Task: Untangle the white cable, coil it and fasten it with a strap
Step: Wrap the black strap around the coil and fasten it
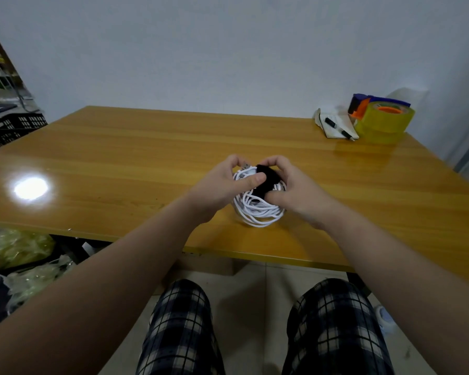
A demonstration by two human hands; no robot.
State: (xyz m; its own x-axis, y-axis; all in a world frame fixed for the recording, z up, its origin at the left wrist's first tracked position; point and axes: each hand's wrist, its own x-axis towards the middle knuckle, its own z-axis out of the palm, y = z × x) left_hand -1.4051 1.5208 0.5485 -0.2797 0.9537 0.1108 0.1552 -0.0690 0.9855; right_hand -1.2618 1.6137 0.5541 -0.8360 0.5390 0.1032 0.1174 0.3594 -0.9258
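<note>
Resting on the surface [119, 158] near its front edge, the coiled white cable [257, 211] is held; the black strap [266, 181] over it is pinched by the curled left hand [221, 186] and right hand [297, 192]. If the pinch is eased early, loops may be sprung loose.

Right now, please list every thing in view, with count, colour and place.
cable: one, white, coiled, between both hands
strap: one, black, across the coil's top
table: one, yellow-brown wood, centre
tape rolls: apparently two, yellowish, stacked, table's far right corner
dispenser: one, blue and orange, behind the rolls
pen: one, black, on a white pad beside the rolls
crate: one, black, far left
bags: several, pale green, floor left
trousers: one pair, dark checked, bottom
left hand: one, holds the cable
right hand: one, fingers pinch the strap
</note>
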